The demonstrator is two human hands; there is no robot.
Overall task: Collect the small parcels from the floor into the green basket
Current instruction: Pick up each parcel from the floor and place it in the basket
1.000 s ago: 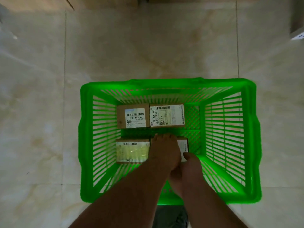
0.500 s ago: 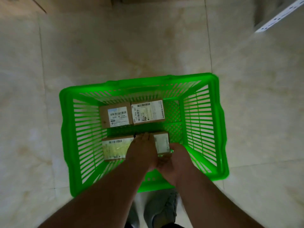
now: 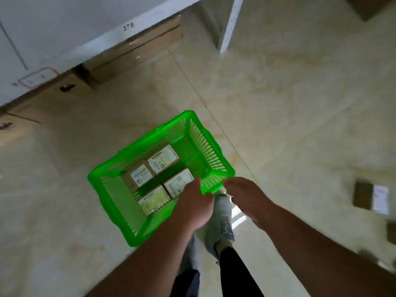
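The green basket [image 3: 189,115] stands on the tiled floor, turned at an angle. Several small brown parcels with white labels lie flat inside it, among them one at the far side [image 3: 162,159] and one nearest my hands [image 3: 179,183]. My left hand [image 3: 192,204] hovers over the basket's near rim, fingers pointing into it, holding nothing. My right hand [image 3: 246,200] is just outside the basket's near right corner, also holding nothing. Another small parcel [image 3: 370,198] lies on the floor well to the right, blurred.
A white shelf unit [image 3: 64,35] with large cardboard boxes [image 3: 137,52] under it runs along the top left. My grey shoe [image 3: 222,224] is beside the basket. A further brown box [image 3: 392,232] shows at the right edge.
Both hands have come up out of the basket and let go of the parcel they were setting down. The view has swung, so the basket now sits turned and farther away.
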